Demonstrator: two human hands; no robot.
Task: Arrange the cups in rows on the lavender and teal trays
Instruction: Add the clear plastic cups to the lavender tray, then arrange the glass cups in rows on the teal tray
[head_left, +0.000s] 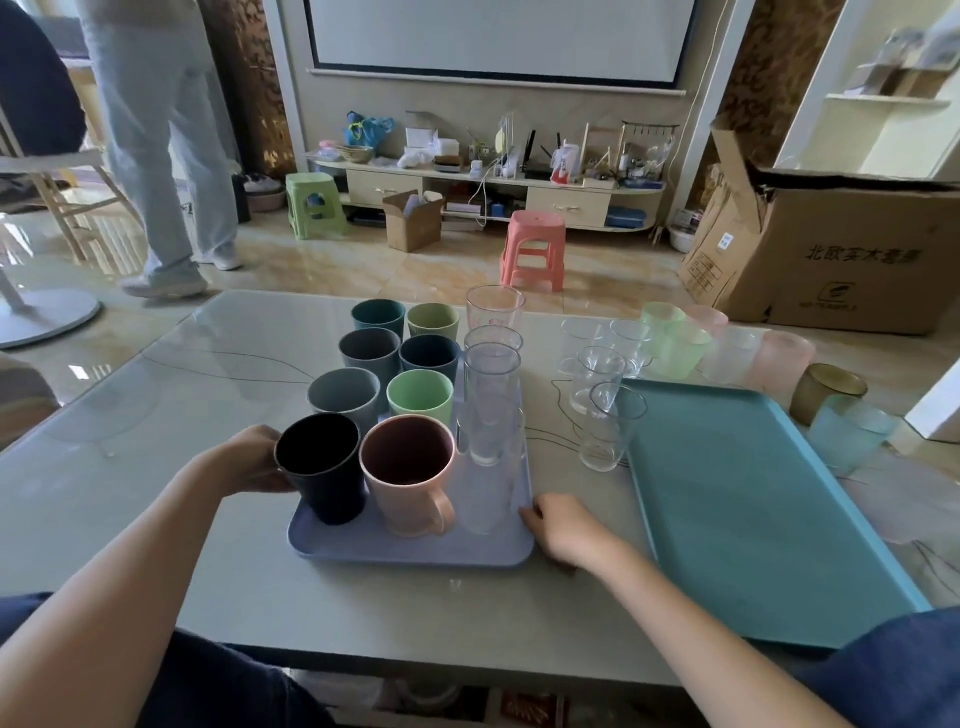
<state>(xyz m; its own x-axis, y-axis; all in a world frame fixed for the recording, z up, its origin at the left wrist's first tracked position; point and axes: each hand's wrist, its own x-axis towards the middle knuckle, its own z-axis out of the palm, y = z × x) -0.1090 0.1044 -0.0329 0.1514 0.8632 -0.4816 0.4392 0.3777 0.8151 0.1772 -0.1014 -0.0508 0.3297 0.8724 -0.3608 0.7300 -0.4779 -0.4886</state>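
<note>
The rectangular lavender plastic tray lies on the pale glass-topped worktop in front of the person, filled with cups in three rows running away from the camera. The left row ends nearest the camera in a black matte cup, the middle row in a pink handled mug, and the right row is made of tall clear glasses. Behind them stand grey, green, dark blue and teal cups.

The left hand wraps its fingers around the side of the black cup, closed on it. The right hand rests on the worktop with its fingertips touching the tray's near right corner; fingers loosely curled, holding nothing.

Just to the right lies the large teal plastic tray, bare of cups. A clear tumbler stands just beside its left edge, and more clear, green and pink frosted cups are grouped beyond its far end.
</note>
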